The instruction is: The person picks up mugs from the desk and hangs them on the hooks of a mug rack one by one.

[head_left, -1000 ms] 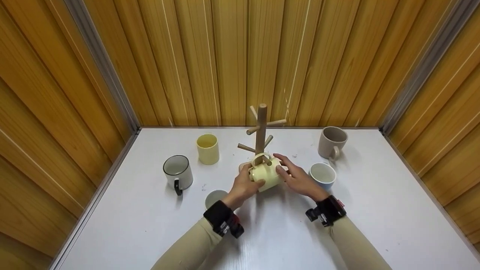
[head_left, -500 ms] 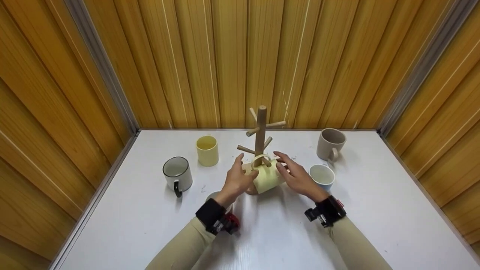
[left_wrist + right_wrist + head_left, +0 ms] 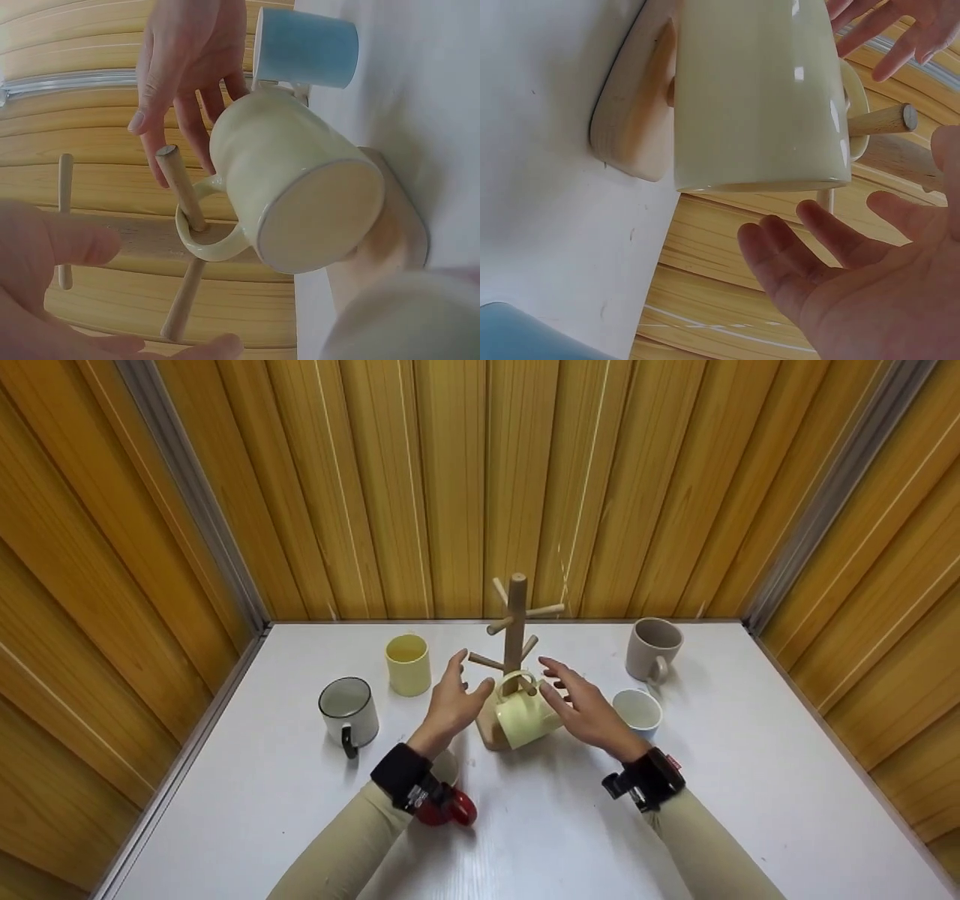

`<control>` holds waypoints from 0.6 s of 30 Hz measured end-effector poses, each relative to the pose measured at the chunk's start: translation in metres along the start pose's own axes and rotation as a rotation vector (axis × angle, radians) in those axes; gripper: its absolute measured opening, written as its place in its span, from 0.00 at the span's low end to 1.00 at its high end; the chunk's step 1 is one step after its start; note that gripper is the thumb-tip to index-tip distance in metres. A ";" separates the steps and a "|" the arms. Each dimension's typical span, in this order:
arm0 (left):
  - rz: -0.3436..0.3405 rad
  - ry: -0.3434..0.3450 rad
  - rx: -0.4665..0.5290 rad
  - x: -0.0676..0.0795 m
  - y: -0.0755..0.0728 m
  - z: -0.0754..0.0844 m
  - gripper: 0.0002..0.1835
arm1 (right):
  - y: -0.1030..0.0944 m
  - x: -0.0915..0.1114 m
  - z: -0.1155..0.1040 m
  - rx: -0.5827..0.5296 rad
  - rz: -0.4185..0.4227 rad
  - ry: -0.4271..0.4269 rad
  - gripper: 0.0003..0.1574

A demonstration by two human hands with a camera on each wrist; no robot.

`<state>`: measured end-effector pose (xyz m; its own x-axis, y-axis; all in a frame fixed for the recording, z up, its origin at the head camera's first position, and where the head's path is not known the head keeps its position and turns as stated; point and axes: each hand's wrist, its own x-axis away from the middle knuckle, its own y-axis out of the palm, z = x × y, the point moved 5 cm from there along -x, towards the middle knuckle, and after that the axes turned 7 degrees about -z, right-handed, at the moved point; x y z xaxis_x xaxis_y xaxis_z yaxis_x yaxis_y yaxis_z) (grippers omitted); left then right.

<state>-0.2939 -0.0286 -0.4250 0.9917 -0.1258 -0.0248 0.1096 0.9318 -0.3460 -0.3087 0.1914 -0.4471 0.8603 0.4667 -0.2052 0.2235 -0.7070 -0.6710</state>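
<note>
A pale yellow mug hangs tilted from a low peg of the wooden mug tree. In the left wrist view the peg passes through the mug's handle. My left hand is held apart from the mug on its left, fingers spread and holding nothing. On the other side my right hand stays near the mug's rim, fingers relaxed. The right wrist view shows its fingertips close beside the mug, with a gap between.
At left stand a white mug with black handle and a yellow mug. A taupe mug and a light blue mug stand at right. A red-handled mug is partly hidden under my left wrist.
My left hand has let go of the pale yellow mug and drawn back to the left. The right hand's fingers have eased off the mug, which now hangs by its handle.
</note>
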 end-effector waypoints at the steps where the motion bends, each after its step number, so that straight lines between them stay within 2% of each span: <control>1: -0.001 0.009 -0.006 -0.001 -0.001 0.000 0.39 | 0.000 0.000 -0.001 0.000 -0.002 -0.001 0.33; 8: 0.023 0.039 -0.037 -0.007 -0.009 0.001 0.39 | -0.002 -0.003 -0.014 0.051 0.007 -0.039 0.36; 18: -0.012 0.078 -0.091 -0.017 -0.016 0.001 0.32 | -0.001 -0.005 -0.023 0.148 0.025 -0.070 0.42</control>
<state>-0.3123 -0.0415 -0.4185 0.9817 -0.1662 -0.0924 0.1113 0.8959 -0.4300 -0.3027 0.1775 -0.4289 0.8297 0.4894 -0.2686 0.1282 -0.6352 -0.7616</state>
